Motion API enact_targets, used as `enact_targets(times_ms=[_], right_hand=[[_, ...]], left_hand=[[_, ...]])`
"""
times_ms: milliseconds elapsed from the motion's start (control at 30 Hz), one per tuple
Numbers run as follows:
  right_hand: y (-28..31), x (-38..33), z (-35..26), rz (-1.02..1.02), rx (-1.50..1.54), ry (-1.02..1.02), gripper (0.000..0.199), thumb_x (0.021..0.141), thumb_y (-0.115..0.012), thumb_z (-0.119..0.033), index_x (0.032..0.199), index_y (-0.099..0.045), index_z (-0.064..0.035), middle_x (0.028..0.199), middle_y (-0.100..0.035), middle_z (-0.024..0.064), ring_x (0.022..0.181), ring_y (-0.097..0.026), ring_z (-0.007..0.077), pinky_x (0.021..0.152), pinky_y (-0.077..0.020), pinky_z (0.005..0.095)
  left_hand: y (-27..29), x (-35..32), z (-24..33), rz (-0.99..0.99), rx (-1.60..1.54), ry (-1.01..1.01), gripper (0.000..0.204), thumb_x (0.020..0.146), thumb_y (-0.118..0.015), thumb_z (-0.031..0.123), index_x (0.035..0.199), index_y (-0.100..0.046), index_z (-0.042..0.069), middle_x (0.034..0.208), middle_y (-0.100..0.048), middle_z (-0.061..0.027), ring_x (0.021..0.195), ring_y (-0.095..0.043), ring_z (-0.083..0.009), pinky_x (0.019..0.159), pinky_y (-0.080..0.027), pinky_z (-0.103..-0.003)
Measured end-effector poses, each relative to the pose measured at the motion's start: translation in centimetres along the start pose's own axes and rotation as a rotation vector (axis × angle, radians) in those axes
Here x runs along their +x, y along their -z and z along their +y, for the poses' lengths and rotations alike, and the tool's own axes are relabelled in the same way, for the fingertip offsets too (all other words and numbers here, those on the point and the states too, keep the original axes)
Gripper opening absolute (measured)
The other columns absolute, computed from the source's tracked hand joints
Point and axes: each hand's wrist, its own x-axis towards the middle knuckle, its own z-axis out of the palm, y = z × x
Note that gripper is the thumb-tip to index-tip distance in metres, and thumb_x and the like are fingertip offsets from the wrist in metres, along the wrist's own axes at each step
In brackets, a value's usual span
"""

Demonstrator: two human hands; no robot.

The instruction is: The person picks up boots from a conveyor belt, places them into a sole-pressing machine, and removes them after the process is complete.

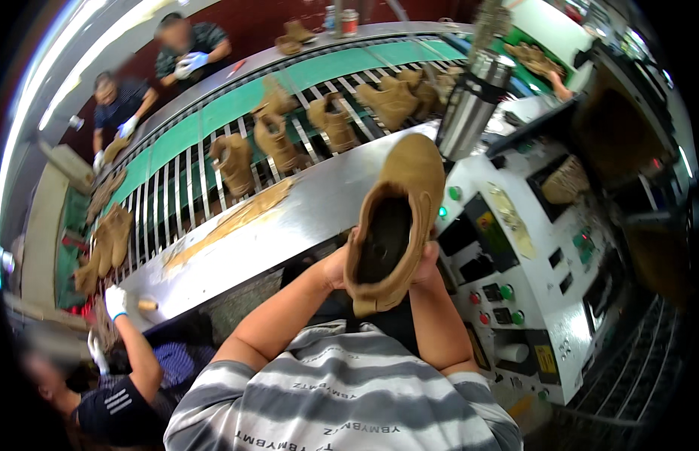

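While I watch from the head view, I see both grips closed on 1 tan boot (394,225), held up in front of the chest with its opening facing me and its toe pointing away. The left hand (336,267) clasps the boot's left side near the collar; the right hand (427,263) clasps the right side, mostly hidden behind the upper, so I can only make out the edge of its fingers. The boot's dark inside shows plainly between the 2 grips.

Just beyond the grips lies the steel counter (304,218), with a smear of tan glue (237,218) to the left of the left grip. Past the counter runs a green slatted conveyor (214,143) carrying more boots (278,139) upright in a row. To the right of the right grip stands a white machine (529,255) with green and red buttons, and a steel cylinder (469,105) rises above it, beyond the boot's toe.

Well to the left and below the left grip, a co-worker's white-gloved hand (115,301) rests at the counter's edge. 2 more people in white gloves stand on the far side of the conveyor.
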Motion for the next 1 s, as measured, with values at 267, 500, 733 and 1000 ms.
enact_targets(times_ms=[267,500,733,1000], right_hand=[[3.5,-14.9,-12.1,0.607,-0.268,0.587,0.075,0.086,-0.052,-0.059,0.141,-0.041,-0.009,0.141,-0.047,0.0122,0.125,-0.049,0.0307,0.102,-0.0442,0.0454],[-3.2,-36.0,-25.5,1.49,-0.802,0.986,0.073,0.083,-0.063,-0.042,0.144,-0.038,-0.0103,0.142,-0.045,0.0079,0.127,-0.044,0.0314,0.104,-0.0374,0.0451],[-11.6,-32.9,-42.9,1.932,-1.951,0.64,0.104,0.063,-0.082,-0.021,0.15,-0.027,-0.0095,0.143,-0.045,0.0143,0.124,-0.049,0.0306,0.101,-0.0404,0.0369],[-6.6,-30.2,-57.6,2.301,-1.938,-0.445,0.092,0.061,-0.079,-0.037,0.14,-0.045,-0.0049,0.132,-0.056,0.0194,0.118,-0.056,0.0333,0.097,-0.0452,0.0414]], left_hand=[[9.4,5.2,-4.4,0.269,1.028,0.187,0.019,0.094,-0.058,0.012,0.097,-0.067,-0.005,0.09,-0.07,-0.0096,0.084,-0.066,-0.0162,0.078,-0.053,-0.029],[22.0,3.6,-2.4,0.712,1.18,-0.11,0.019,0.091,-0.061,0.014,0.084,-0.067,-0.002,0.067,-0.062,-0.002,0.06,-0.055,-0.0087,0.056,-0.044,-0.023],[23.0,6.1,0.1,0.828,1.094,-0.136,0.016,0.092,-0.059,0.013,0.085,-0.064,-0.001,0.064,-0.06,-0.0042,0.049,-0.049,-0.0075,0.046,-0.038,-0.022],[25.2,5.6,-0.4,0.885,1.156,-0.201,0.014,0.093,-0.057,0.013,0.09,-0.062,0.001,0.07,-0.061,-0.0044,0.047,-0.047,-0.0073,0.043,-0.037,-0.023]])
